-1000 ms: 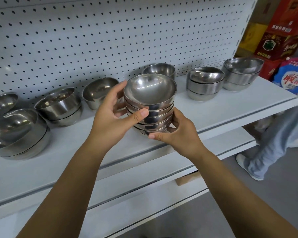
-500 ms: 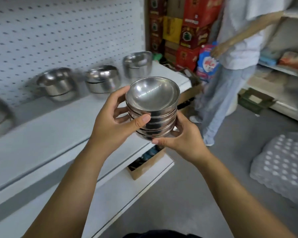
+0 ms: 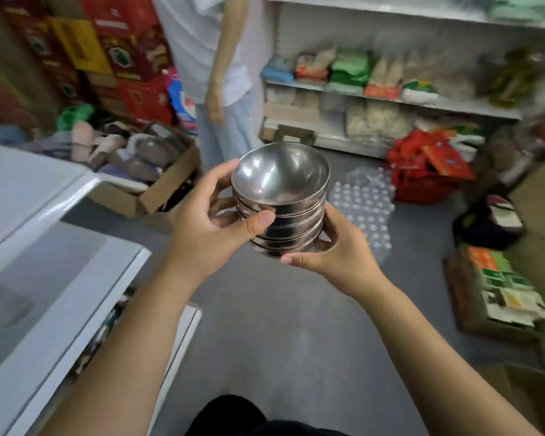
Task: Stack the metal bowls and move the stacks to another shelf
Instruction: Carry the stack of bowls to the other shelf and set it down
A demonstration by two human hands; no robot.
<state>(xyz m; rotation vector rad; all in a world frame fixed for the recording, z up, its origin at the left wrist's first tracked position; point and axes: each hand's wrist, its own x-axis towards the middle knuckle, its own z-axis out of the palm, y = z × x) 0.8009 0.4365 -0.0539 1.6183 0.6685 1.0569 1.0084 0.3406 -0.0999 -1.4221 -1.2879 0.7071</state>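
Observation:
A stack of several nested metal bowls is held in the air at the middle of the view, over the grey floor. My left hand grips its left side, thumb across the front of the rims and fingers behind. My right hand cups the bottom and right side from below. The white shelf the bowls came from is at the left edge; none of the other bowls show on it now.
A person in a white shirt and pale jeans stands straight ahead. A second white shelf unit with bagged goods is at the back right. Egg trays, an open cardboard box, red packages and more boxes lie on the floor.
My view has swung right, away from the pegboard shelf and toward the aisle. The stack has stayed in both hands with the same grip, now over the floor.

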